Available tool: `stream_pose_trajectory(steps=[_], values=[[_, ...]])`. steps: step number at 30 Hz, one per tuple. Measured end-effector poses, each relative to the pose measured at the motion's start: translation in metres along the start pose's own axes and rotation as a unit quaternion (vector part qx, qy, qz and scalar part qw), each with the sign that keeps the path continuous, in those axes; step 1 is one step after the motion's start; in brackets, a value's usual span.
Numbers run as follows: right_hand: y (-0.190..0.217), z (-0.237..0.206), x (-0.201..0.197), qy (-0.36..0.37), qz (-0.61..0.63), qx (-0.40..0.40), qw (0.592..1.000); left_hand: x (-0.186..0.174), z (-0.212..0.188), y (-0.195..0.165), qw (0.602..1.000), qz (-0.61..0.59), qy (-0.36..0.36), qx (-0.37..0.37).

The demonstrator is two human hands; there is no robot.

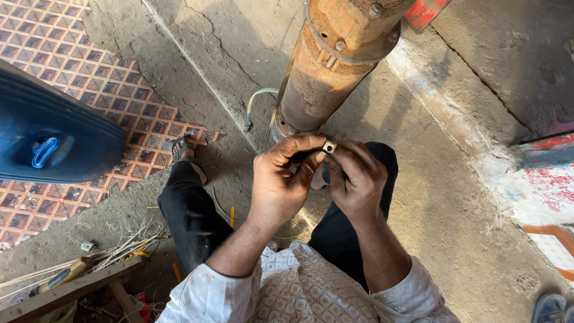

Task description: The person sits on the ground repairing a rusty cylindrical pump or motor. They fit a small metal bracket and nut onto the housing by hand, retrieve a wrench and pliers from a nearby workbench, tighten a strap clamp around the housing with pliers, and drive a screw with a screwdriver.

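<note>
My left hand (281,179) and my right hand (356,179) meet just below a tall rusty cylindrical pump body (332,66) that stands upright on the concrete floor. Between the fingertips of both hands sits a small square metal nut (329,146). Left thumb and fingers curl around it from the left, right fingers pinch it from the right. My white patterned sleeves and black trousers show beneath the hands. A thin pale wire (258,98) loops out from the pump's base.
A dark blue curved plastic body (54,134) lies at left over patterned red floor tiles (78,66). Loose wires (122,239) and a wooden plank (66,287) sit at lower left. A sandalled foot (185,149) rests beside the pump. Red-painted edges mark the right side.
</note>
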State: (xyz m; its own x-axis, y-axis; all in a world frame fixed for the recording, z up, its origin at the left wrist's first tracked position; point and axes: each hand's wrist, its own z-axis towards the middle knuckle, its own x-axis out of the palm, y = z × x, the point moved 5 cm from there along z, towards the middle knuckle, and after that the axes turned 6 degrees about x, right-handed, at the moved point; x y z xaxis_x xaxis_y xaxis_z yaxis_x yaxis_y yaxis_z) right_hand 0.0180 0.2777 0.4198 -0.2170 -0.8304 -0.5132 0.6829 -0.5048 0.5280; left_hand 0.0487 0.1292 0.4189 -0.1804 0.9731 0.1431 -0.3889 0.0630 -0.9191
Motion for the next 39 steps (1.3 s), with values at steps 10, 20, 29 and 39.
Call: stream_pose_trajectory(steps=[10, 20, 29, 39], values=[[0.009, -0.011, 0.001, 0.011, -0.034, -0.036, 0.999, -0.004, -0.014, 0.011, 0.997, -0.072, 0.004, -0.001], [0.003, -0.024, 0.004, -0.006, -0.011, -0.062, 0.998, -0.006, -0.025, 0.028, 0.986, -0.163, 0.017, -0.032], [-0.030, -0.026, 0.005, 0.109, 0.372, 0.163, 0.907, -0.004, -0.024, 0.032, 0.974, -0.216, 0.011, -0.069], [-0.022, -0.031, 0.003, 0.103, 0.454, 0.217, 0.858, -0.005, -0.021, -0.008, 0.997, 0.016, 0.020, 0.069]])
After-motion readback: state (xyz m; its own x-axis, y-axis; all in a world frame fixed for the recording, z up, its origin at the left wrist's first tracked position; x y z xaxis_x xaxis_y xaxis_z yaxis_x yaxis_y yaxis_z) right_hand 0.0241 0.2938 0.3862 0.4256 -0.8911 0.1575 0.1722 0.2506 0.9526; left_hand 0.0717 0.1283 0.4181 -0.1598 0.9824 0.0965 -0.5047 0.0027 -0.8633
